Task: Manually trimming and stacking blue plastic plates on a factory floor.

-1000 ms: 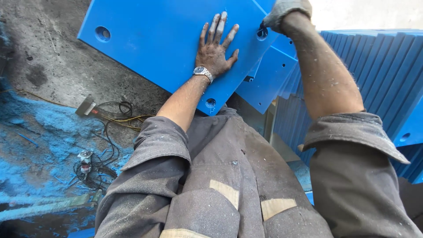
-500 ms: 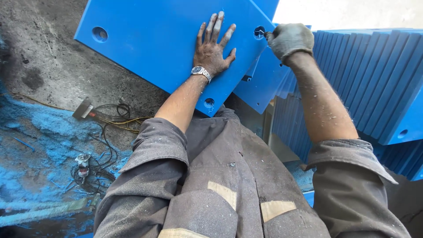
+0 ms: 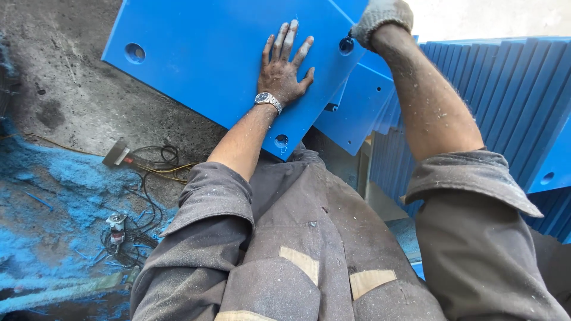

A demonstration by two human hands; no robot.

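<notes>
Now, in the head view, the left hand (image 3: 284, 70) lies flat and open, fingers spread, pressed on the big blue panel (image 3: 220, 59) that tilts over the grey floor (image 3: 71, 101). The gloved right hand (image 3: 382, 19) has moved up and leftward since a moment ago and is closed at the panel's upper right corner, by a hole (image 3: 346, 44) (what it grips is hidden). The panel itself has barely shifted, so it seems steadied rather than carried. More blue panels (image 3: 505, 101) stand stacked on the right; cables (image 3: 143, 178) trail over blue dust below.
</notes>
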